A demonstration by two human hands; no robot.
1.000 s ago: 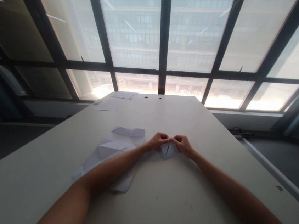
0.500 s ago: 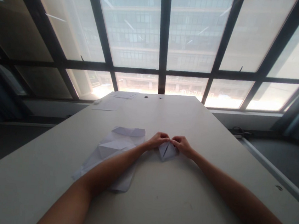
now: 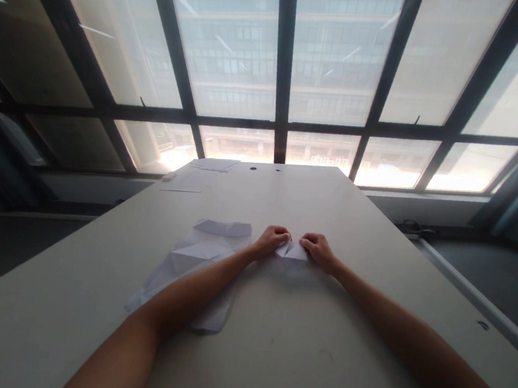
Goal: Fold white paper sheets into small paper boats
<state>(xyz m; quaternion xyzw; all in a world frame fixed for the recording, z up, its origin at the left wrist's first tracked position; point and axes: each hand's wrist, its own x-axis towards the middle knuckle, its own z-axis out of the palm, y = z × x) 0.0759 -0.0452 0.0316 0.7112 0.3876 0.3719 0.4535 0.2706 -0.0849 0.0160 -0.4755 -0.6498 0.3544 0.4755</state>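
A small folded white paper (image 3: pixel 293 251) is held between my two hands over the middle of the white table (image 3: pixel 280 344). My left hand (image 3: pixel 272 241) pinches its left side. On its right side, my right hand (image 3: pixel 318 249) grips it with fingers closed. The paper's near part spreads into two flaps with a crease between them. Left of my left hand lie creased white sheets (image 3: pixel 195 252), partly covered by my left forearm.
More flat white papers (image 3: pixel 186 181) lie at the table's far left corner. Two small dark round spots (image 3: pixel 253 168) mark the far end. Large windows stand beyond the table, and a pale rail (image 3: pixel 475 294) runs along the right side.
My hands have moved apart from each other, each keeping its side of the folded paper. The paper's pointed near end has lifted and its shape looks wider and shorter.
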